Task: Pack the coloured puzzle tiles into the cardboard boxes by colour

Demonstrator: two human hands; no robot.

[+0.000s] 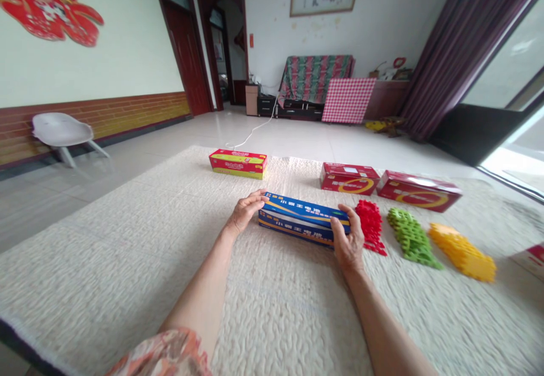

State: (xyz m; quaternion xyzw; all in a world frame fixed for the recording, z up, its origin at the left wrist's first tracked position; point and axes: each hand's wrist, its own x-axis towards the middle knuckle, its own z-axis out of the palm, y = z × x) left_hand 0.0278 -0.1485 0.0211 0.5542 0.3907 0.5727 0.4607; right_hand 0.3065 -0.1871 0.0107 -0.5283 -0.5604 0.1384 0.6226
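Note:
A long blue battery box [297,220] with white and yellow print is held between my two hands over the cream quilted mat [293,308]. My left hand [249,210] presses its fingertips against the box's left end. At the other end, my right hand [349,237] grips the corner, with its thumb on the near side and fingers over the far side. Just right of that hand lies a bundle of red plastic interlocking pieces [369,225]. Farther right are similar green pieces [412,237] and yellow pieces [463,251].
Beyond the blue box sits a red and yellow-green box [238,164]. Two dark red boxes [349,180] [419,190] stand behind the plastic pieces. Part of another box [533,260] shows at the right edge. A white chair [63,129] stands on the tiled floor at left.

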